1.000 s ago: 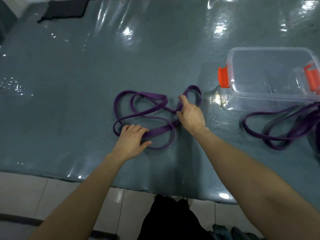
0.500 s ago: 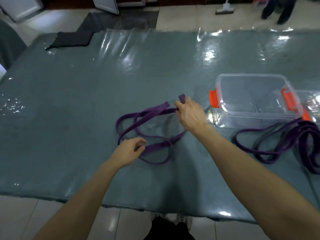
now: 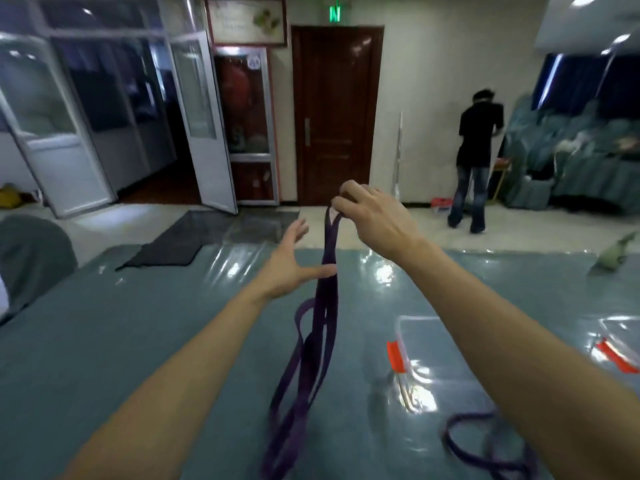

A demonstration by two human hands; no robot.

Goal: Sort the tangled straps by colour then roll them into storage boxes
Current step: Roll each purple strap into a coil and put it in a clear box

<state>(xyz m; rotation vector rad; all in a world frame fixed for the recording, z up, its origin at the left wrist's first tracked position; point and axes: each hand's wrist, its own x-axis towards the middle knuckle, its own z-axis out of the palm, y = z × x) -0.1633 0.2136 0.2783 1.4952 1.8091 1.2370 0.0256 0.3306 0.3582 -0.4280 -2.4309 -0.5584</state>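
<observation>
Table [image 3: 104, 341]: teal cloth under glossy clear sheet, fills the near scene. Far wall: dark wooden door [image 3: 332, 116], shut. Far right, a person [image 3: 479, 150] in black top and jeans, back turned.

Clear box [image 3: 415, 322] with orange latch, near right on the table, partly hidden by the right forearm. Second box [image 3: 620, 329] at right edge.

Purple strap [image 3: 320, 323] hangs in long loops above the table centre, lower loops blurred at near edge. Another purple strap [image 3: 485, 448] lies just near of the box.

Right hand [image 3: 374, 216]: fingers curled, pinching the hanging strap's top. Left hand [image 3: 294, 268]: fingers spread, holding nothing, thumb tip against the strap.
</observation>
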